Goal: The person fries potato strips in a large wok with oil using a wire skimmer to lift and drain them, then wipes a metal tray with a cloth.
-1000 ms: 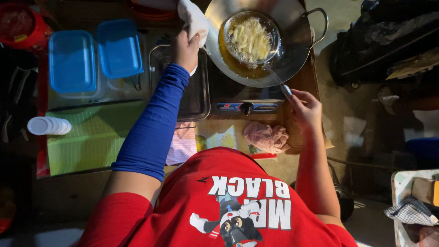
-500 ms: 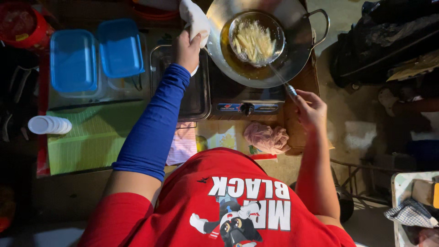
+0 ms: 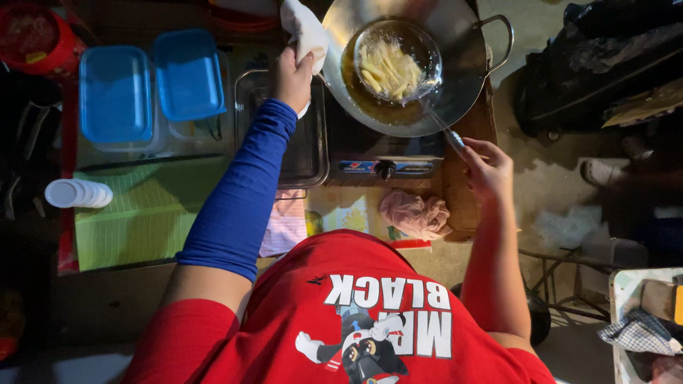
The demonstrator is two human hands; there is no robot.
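Hands: left (image 3: 292,71) outstretched, gripping cloth (image 3: 304,28) | right (image 3: 487,167) clasping strainer (image 3: 398,60) handle

A round wire-mesh skimmer (image 3: 397,60) holding pale potato strips (image 3: 390,69) sits tilted inside a wide steel wok (image 3: 455,85) of brown oil.

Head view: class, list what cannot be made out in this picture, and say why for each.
- Wok: far rim cut off by the top edge.
- Wok's near-side handle: hidden under the white cloth gripped by the left hand.
- Strainer handle: its end is hidden inside the right hand.
- Red container: too dark to see what it holds.
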